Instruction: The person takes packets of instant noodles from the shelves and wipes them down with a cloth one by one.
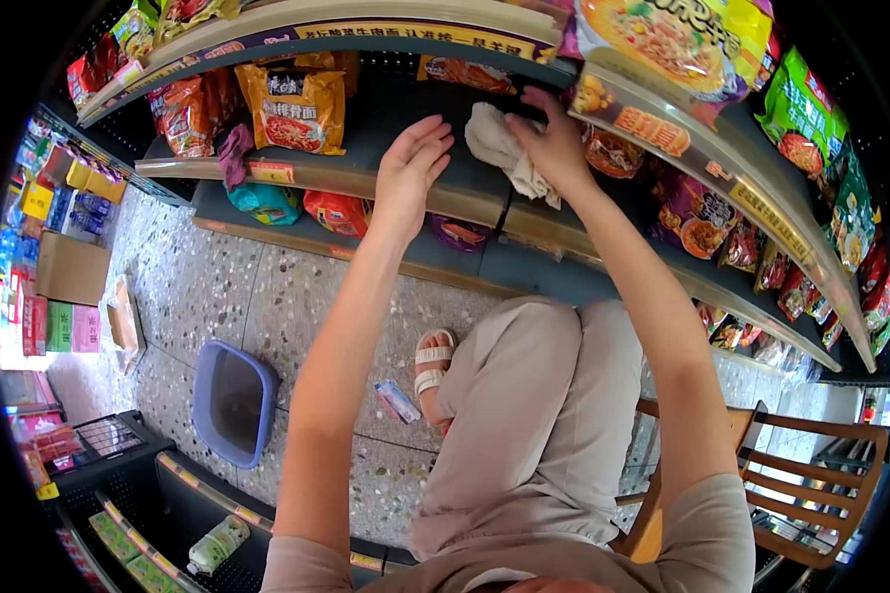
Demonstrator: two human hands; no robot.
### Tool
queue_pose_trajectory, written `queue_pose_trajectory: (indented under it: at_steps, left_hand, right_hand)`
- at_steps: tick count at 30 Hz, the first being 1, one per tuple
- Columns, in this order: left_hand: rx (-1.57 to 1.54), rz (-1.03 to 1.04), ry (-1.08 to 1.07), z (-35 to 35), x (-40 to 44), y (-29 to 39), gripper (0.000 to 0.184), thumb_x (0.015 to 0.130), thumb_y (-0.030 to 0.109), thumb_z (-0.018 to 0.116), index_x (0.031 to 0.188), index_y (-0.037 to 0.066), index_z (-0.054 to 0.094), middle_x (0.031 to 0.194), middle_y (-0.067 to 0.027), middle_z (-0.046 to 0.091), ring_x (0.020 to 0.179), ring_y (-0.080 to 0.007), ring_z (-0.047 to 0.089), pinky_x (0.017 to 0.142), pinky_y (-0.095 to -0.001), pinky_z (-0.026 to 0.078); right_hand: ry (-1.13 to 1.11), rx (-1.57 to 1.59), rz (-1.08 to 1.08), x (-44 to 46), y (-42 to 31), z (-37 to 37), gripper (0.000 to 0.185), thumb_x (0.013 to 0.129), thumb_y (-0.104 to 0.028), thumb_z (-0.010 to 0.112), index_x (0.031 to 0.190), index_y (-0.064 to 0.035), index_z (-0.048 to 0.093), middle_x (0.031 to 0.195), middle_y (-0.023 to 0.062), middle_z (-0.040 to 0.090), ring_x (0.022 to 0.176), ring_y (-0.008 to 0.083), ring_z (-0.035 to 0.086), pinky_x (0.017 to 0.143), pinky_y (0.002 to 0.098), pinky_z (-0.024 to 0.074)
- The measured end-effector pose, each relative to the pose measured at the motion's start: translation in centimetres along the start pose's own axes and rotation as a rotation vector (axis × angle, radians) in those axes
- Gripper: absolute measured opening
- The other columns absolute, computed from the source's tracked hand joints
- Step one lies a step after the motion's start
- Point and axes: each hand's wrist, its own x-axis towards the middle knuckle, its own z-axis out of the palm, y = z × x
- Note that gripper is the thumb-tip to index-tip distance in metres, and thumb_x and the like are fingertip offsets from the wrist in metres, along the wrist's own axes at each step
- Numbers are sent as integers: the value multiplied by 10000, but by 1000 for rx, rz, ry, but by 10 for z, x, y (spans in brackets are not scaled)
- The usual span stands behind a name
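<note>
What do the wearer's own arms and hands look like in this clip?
The left hand and right hand are ungloved. Short, plain greyish-beige sleeves end above the elbows, leaving both forearms uncovered. No watch or bracelet shows at either wrist.

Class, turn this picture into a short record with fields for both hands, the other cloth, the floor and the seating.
Left hand: open, nothing seen in it, by the shelf
Right hand: against the pale cloth, grip unclear
Purple cloth: over the shelf edge, beside an orange noodle packet
Floor: blue bucket
Seating: wooden chair
</note>
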Motion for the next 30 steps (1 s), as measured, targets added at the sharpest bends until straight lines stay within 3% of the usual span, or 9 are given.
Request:
queue_pose_trajectory:
  at_steps: [3,4,6,19,30]
  left_hand:
    - [-14,6,-11,-7,15,3,388,931,73,468,1307,-5,413,1319,-163,464,1231,-271,453,1025,-375,366]
    - [-16,7,-6,-10,17,4,390,931,71,466,1309,-6,410,1320,-164,462,1234,-272,450,1026,-376,365]
    - [-18,3,-2,-14,21,6,394,929,67,464,1312,-7,405,1323,-167,458,1240,-275,444,1028,-379,364]
    - [-74,-8,73,-34,4,11,344,942,74,467,1276,-2,435,1306,-165,473,1230,-283,463,1017,-387,387]
    - [-92,-16,132,-32,-17,19,314,933,54,473,1244,11,478,1258,-150,505,1186,-251,497,988,-359,419]
  right_hand:
    - [-16,1,350,30,-6,10,594,815,-338,674,1243,23,475,1186,204,563,1123,295,534,917,347,413]
    - [49,59,346,44,13,23,593,806,-346,682,1236,14,489,1187,194,557,1081,267,553,886,338,435]
    - [-66,331,505,72,44,35,557,810,-332,684,1219,4,513,1169,163,561,1031,219,565,856,317,451]
    - [-3,349,275,113,80,76,529,802,-310,700,1193,1,525,1137,136,576,989,198,575,815,303,467]
    - [44,334,206,112,86,92,506,796,-290,713,1171,-1,535,1110,113,588,953,179,584,780,290,480]
